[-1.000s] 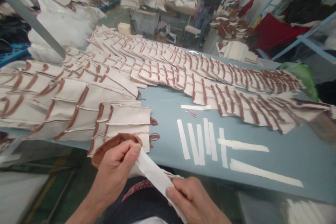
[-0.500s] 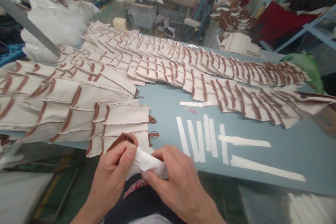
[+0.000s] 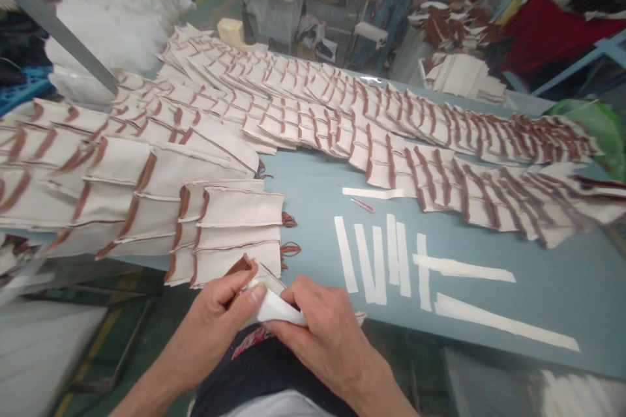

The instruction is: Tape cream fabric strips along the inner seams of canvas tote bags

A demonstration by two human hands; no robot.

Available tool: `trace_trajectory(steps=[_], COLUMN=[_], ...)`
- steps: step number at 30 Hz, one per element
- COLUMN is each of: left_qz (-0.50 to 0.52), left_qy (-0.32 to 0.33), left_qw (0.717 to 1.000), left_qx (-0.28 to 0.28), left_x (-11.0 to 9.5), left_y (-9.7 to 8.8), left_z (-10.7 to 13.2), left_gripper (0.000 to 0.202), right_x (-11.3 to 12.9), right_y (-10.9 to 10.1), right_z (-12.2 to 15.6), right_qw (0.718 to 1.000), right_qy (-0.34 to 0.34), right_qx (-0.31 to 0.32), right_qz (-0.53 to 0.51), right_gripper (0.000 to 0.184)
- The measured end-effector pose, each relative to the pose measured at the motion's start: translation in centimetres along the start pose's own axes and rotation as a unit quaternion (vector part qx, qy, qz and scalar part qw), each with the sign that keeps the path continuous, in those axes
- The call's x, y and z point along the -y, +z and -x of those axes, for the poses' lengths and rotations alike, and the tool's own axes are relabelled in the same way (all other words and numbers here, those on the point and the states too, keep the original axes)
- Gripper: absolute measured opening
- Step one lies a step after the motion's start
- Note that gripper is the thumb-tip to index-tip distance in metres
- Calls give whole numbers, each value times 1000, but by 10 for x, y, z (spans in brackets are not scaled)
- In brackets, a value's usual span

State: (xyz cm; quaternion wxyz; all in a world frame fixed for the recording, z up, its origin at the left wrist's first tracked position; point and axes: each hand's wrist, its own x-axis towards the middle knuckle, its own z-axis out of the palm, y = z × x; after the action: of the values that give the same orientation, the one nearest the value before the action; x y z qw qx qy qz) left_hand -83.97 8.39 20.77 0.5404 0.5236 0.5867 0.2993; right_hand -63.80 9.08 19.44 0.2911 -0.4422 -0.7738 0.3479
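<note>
A cream fabric piece with brown trim (image 3: 243,265) is pinched between the thumb and fingers of my left hand (image 3: 222,306), close in front of my body. My right hand (image 3: 328,322) grips a white strip (image 3: 280,307) that lies along the edge of this piece. The strip runs from my left thumb to under my right fingers. Part of the fabric is hidden behind both hands. Just beyond them lie stacked cream fabric pieces (image 3: 239,234) with brown edging and brown thread loops (image 3: 290,248) at their right side.
Several loose white strips (image 3: 376,264) lie on the blue-grey table (image 3: 313,186), near a small pink tool (image 3: 362,205). Long overlapping rows of cream pieces (image 3: 303,120) cover the back and left. Behind the table a person (image 3: 391,6) stands. A metal bar (image 3: 63,23) slants at upper left.
The brown-edged fabric has folded down lower, with less of the trim showing. My left hand has shifted slightly down and right. The camera view has moved a little.
</note>
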Motion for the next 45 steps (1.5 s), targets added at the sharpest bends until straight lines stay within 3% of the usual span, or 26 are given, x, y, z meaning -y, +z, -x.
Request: trace_trajectory(steps=[4, 10, 16, 20, 23, 24, 26, 28, 30, 33, 35, 39, 45], left_qz=[32, 151, 272, 288, 276, 265, 216, 130, 32, -74, -116, -134, -185], left_qy=[-7, -43, -119, -106, -89, -80, -50, -4, 42, 96, 135, 217, 287], left_qw=[999, 983, 936, 935, 941, 945, 960, 974, 976, 974, 971, 960, 930], left_qx=[-19, -90, -189, -177, -173, -173, -172, -186, -210, -194, -158, -113, -137], left_x=[5, 8, 8, 5, -1, -3, -5, -5, -1, 4, 3, -6, -11], left_y=[5, 14, 23, 16, 10, 9, 9, 10, 12, 12, 12, 16, 24], left_z=[0, 3, 5, 3, 3, 4, 4, 4, 5, 6, 7, 7, 15], left_gripper=[47, 44, 37, 45, 44, 42, 38, 37, 40, 42, 42, 40, 38], right_x=[-2, 1, 7, 6, 0, -2, -4, -1, 6, 17, 21, 20, 24], right_y=[6, 11, 22, 24, 9, 2, -11, -20, -25, -24, -22, -21, -16], right_z=[0, -4, -1, 8, 10, 9, 6, 3, 0, -5, -9, -18, -20], right_qw=[997, 991, 965, 954, 955, 965, 987, 986, 979, 984, 987, 992, 983], right_qy=[44, 54, 153, 154, 132, 124, 99, 57, -5, -82, -90, -60, 30], right_qx=[-22, -102, -10, 1, 42, 30, -55, -159, -200, -133, -75, 52, 178], right_qz=[-54, -63, -214, -258, -261, -227, -117, -10, 46, 89, 108, 101, -26], right_gripper=[31, 30, 34, 41, 40, 34, 20, 12, 11, 22, 30, 27, 32])
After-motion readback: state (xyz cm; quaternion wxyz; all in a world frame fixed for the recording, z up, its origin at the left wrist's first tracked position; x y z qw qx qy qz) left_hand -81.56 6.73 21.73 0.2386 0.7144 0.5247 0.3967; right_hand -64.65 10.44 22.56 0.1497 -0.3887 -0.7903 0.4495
